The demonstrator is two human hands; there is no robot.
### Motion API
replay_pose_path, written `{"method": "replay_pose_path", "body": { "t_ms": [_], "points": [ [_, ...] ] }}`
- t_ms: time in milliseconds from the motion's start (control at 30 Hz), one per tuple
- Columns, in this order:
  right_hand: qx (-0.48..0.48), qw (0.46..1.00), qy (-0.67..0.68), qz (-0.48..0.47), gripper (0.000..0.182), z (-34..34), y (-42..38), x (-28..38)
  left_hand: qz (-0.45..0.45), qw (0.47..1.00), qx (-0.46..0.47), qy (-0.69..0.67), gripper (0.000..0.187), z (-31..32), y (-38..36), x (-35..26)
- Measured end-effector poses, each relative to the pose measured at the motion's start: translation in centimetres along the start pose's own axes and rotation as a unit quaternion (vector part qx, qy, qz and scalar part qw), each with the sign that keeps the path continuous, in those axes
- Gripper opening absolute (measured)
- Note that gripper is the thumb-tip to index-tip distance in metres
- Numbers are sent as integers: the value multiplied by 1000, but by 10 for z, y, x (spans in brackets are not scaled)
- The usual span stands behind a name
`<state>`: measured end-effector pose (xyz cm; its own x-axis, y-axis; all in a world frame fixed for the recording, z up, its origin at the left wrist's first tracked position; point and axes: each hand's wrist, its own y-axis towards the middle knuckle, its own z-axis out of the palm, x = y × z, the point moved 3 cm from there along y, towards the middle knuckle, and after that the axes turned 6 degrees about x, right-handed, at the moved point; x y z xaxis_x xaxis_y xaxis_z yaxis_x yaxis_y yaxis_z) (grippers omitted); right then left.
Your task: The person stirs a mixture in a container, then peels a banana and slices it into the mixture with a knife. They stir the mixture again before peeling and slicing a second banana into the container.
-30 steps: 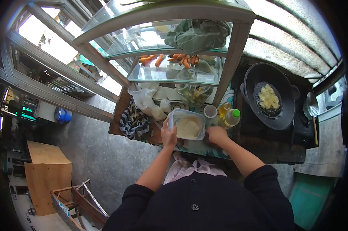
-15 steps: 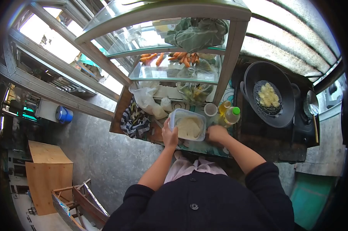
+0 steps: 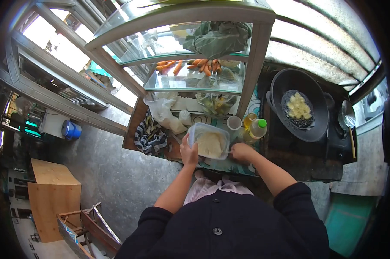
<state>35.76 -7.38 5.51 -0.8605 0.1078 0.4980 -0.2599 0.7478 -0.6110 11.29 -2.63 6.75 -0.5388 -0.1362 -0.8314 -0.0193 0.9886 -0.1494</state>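
A clear plastic tub [image 3: 196,129] with pale, batter-like contents [image 3: 211,145] stands on the counter in front of me. My left hand [image 3: 189,151] grips its left wall, thumb along the side. Just beyond the tub's right edge is my right hand [image 3: 242,153], fingers closed; a small pale tip shows between it and the tub, too little to name. Close behind that hand are a white cup [image 3: 234,123], an oil bottle with a green cap [image 3: 257,129] and a smaller container of yellow liquid [image 3: 248,121].
On the stove at right sits a black wok [image 3: 313,129] with pale yellow pieces [image 3: 299,106] in bubbling oil. A ladle [image 3: 347,116] lies beside it. The glass cabinet [image 3: 257,64] holds carrots [image 3: 206,65] and bags. A striped cloth [image 3: 150,136] lies at the counter's left.
My right hand, blurred before, is now sharper at the tub's right edge, with the pale tip visible. My left hand keeps its hold. The whole view has shifted slightly.
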Motion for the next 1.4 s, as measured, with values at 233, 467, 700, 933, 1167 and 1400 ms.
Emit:
{"method": "replay_pose_path", "body": {
  "t_ms": [233, 467, 700, 933, 1167, 1400],
  "points": [
    [-86, 994, 64, 24, 25, 5, 16, -15, -17, 1000, -2, 14, 59, -2, -1, -4],
    [-25, 1000, 17, 7, 25, 6, 6, -2, 1, 1000, 4, -14, 57, 1, 4, 2],
    [-99, 995, 16, 0, 22, 3, 22, -14, 5, 1000, -19, -17, 55, 1, 2, 4],
    [-35, 998, 59, -11, 23, 6, 13, -13, 20, 999, -22, 12, 55, -1, 0, -2],
    [-64, 984, 169, 7, 22, 5, 12, -20, 26, 999, -5, 24, 56, -2, 2, -11],
    [-85, 986, 142, -8, 23, 10, 15, -23, 21, 999, 4, 24, 56, -1, 5, -6]
  ]
}}
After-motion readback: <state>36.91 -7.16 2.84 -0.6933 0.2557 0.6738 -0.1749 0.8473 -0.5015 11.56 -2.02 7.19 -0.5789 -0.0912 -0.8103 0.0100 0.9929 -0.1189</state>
